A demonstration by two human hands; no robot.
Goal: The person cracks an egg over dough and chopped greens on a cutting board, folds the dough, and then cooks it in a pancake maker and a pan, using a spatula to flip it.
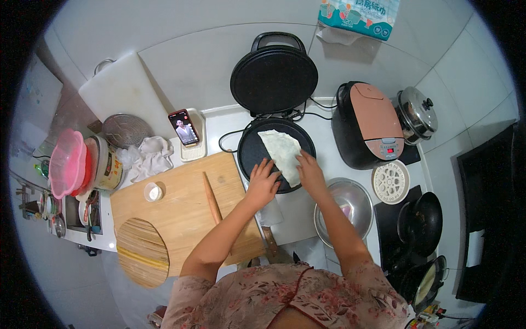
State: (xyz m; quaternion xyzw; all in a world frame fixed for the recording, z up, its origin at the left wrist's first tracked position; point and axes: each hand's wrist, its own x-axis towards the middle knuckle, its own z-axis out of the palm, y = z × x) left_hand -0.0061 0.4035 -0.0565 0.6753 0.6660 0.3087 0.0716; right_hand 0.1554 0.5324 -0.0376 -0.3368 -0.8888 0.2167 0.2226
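A pale half-round of filled dough lies on the right part of the black lower plate of an electric griddle. Its straight edge runs down the plate's middle. My left hand is over the plate's lower left rim, fingers spread, its fingertips near the dough's straight edge. My right hand reaches over the right rim, and its fingertips touch the dough's curved edge. Whether either hand pinches the dough cannot be told. The griddle's lid stands raised behind the plate.
Left: a wooden board with a rolling pin, a small cup of white powder and a round slatted mat. A cleaver's wooden handle lies near the counter edge. Right: a steel bowl and rice cooker. A phone stands behind.
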